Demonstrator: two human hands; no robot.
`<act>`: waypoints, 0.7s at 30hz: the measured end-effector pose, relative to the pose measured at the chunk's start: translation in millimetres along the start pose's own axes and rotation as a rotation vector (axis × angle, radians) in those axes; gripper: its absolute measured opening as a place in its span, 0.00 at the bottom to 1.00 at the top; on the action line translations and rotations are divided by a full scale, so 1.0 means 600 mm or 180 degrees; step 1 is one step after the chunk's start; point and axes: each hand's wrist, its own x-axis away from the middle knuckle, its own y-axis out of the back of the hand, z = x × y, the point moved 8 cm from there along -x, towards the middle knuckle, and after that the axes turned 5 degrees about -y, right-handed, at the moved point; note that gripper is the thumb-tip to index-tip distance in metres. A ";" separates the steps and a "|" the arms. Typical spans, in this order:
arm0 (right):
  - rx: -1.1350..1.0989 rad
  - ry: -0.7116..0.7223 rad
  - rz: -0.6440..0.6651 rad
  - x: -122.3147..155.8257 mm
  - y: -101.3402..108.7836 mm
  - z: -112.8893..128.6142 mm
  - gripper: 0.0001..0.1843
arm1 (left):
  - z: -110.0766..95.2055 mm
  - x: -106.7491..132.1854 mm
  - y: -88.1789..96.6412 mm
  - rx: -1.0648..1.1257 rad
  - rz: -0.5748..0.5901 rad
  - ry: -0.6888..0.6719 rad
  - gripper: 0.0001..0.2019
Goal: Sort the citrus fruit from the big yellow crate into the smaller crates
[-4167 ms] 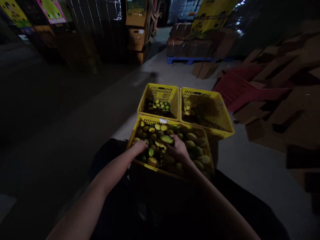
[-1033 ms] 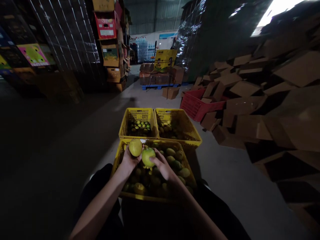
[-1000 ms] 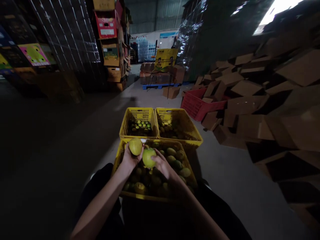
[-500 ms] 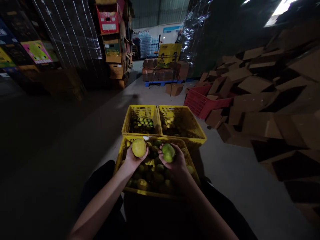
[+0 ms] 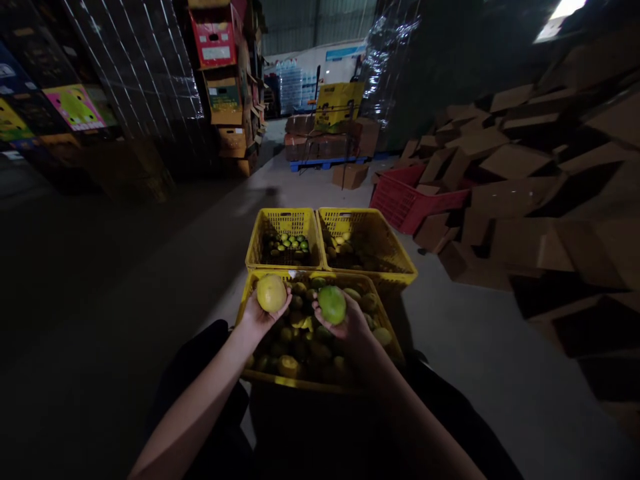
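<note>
A round yellow citrus fruit (image 5: 271, 293) rests in my left hand (image 5: 257, 319), the fingers curled beneath it. My right hand (image 5: 354, 320) grips a green citrus fruit (image 5: 332, 305) from its right side. Both fruits are held above the near yellow crate (image 5: 295, 384), apart from each other. Inside that crate lie several green and yellow fruits (image 5: 320, 353), partly hidden by my hands and forearms. Behind it stand two more yellow crates: the left one (image 5: 249, 247) has mostly green fruits (image 5: 290, 242), the right one (image 5: 395, 250) has some yellow fruits (image 5: 341, 243) at its left side.
A heap of open cardboard boxes (image 5: 520, 200) and a red crate (image 5: 400, 200) fill the right side. Ahead, a blue pallet (image 5: 327, 163) carries boxes, with a yellow box (image 5: 339, 105) on top. Stacked cartons (image 5: 233, 100) rise at the left back.
My left hand has shifted slightly left with the yellow fruit. In my right hand the green fruit has turned, showing a smoother side, and sits slightly further left.
</note>
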 end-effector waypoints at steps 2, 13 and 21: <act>0.0016 -0.0200 -0.0319 -0.003 0.010 -0.016 0.08 | -0.004 0.002 0.002 -0.0063 0.0018 -0.0079 0.16; 0.0043 -0.0353 -0.0510 -0.011 0.018 -0.030 0.14 | -0.006 0.008 -0.004 -0.0176 0.0102 -0.0001 0.17; -0.0135 -0.0044 -0.0447 -0.009 0.019 -0.018 0.09 | -0.014 0.017 0.000 -0.0133 -0.0077 -0.0114 0.13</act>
